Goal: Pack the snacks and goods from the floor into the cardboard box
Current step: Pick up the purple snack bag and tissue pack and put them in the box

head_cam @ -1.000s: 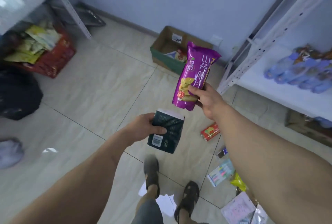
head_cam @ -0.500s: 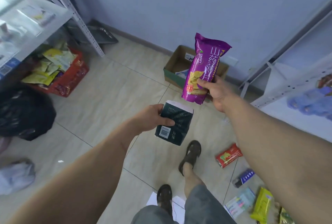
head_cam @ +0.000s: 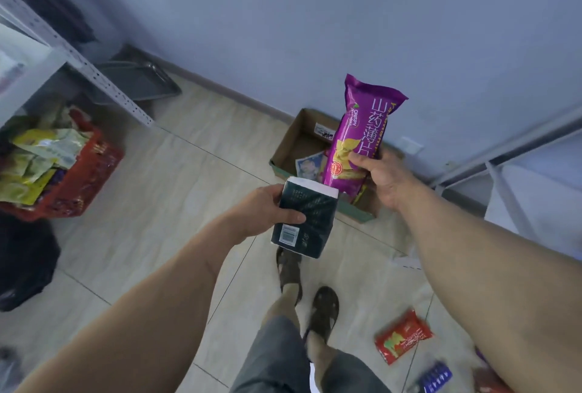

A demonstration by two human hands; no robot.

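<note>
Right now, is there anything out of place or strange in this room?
Yes, a few goods lie loose on the floor tiles instead of in the cardboard box: a red snack packet and a blue packet at lower right. Nothing looks spilled or torn.

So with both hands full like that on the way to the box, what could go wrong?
The right hand pinches the purple snack bag only near its lower end, so the tall bag might tip or slip out short of the cardboard box. The red packet and blue packet lie on the floor near the feet, so a backward step could crush them.
</note>
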